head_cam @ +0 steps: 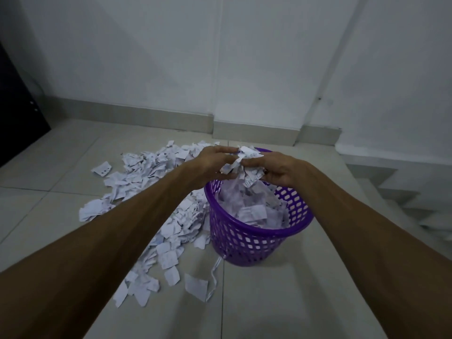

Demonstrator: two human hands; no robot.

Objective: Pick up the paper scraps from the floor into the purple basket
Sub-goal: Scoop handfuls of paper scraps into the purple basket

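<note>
Both bare forearms are stretched forward and angled inward, so the wrists end up close together; the left hand (212, 165) is turned palm-in with the fingers curled over a bunch of paper scraps (244, 165); the right hand (276, 171) is curled in from the other side, knuckles up, so the same bunch is pressed between both hands.

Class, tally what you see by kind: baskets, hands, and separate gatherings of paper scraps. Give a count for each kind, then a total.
Purple basket: 1
Hands: 2, left hand and right hand
Gatherings of paper scraps: 3, floor pile, basket load, handful
Total: 6
</note>
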